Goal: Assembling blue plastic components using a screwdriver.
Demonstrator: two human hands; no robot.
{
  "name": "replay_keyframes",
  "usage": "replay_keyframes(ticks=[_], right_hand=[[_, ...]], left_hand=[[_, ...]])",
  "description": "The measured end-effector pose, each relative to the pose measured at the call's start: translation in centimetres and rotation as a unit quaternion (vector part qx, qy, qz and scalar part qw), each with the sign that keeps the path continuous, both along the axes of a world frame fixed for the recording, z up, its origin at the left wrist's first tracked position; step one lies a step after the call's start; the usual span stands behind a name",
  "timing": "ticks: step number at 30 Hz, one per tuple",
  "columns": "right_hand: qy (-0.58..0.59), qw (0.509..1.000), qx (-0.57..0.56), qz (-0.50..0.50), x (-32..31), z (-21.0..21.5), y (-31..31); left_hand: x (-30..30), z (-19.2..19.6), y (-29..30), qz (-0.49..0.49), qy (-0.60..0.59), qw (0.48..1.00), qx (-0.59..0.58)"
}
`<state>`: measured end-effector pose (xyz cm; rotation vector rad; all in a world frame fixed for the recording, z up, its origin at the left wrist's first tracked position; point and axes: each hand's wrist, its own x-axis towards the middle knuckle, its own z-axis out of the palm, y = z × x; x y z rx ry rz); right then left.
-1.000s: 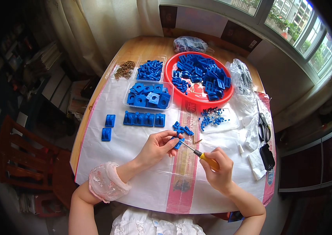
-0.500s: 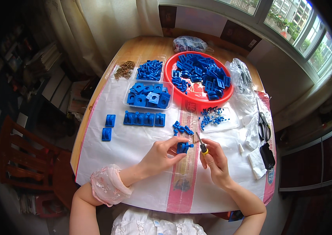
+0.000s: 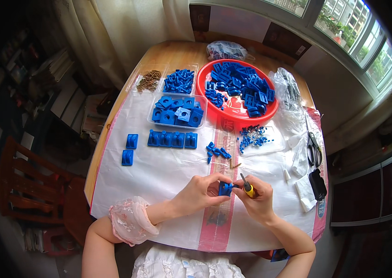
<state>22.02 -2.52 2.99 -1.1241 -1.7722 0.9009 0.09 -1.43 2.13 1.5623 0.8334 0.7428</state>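
My left hand (image 3: 201, 191) pinches a blue plastic part (image 3: 225, 188) between thumb and fingers, low over the table's middle. Close against its right side is my right hand (image 3: 255, 198), closed round a yellow-and-black screwdriver (image 3: 248, 187) whose tip points up and away. The right thumb and forefinger meet the small piece sticking out of the part. Just beyond the hands lie several small blue pieces (image 3: 217, 152) and two brass screws (image 3: 235, 165). A row of blue assemblies (image 3: 172, 139) stands left of them, with two more assemblies (image 3: 129, 149) farther left.
At the back, a red basin (image 3: 277, 104) holds many blue parts. Beside it stand clear trays with square blue plates (image 3: 167, 116), slim blue pieces (image 3: 179, 81) and brass screws (image 3: 149, 81). A clear tray (image 3: 270, 147) holds tiny blue and white bits. Black scissors (image 3: 315, 150) lie far right.
Both hands have come nearer me and together. The right fingers now touch the piece on the blue part, and the screwdriver has tilted away from it. Two screws show more plainly.
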Motion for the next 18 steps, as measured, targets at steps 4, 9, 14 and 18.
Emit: replay_keyframes(ticks=[4,9,14,18], right_hand=[[-0.015,0.999,0.037,0.004,0.08,-0.07,-0.04],[-0.024,0.999,0.034,0.009,-0.19,0.48,-0.45],[-0.053,0.989,0.122,0.066,0.05,0.11,-0.64],[-0.109,0.97,0.189,0.107,0.28,0.18,-0.93]], left_hand=[[0.25,-0.27,-0.22,-0.005,-0.046,0.998,-0.032],[0.22,-0.16,-0.35,-0.021,-0.058,0.993,-0.098],[0.16,-0.41,-0.19,-0.026,-0.09,0.979,-0.18],[0.06,-0.74,-0.04,-0.041,-0.096,0.973,-0.205]])
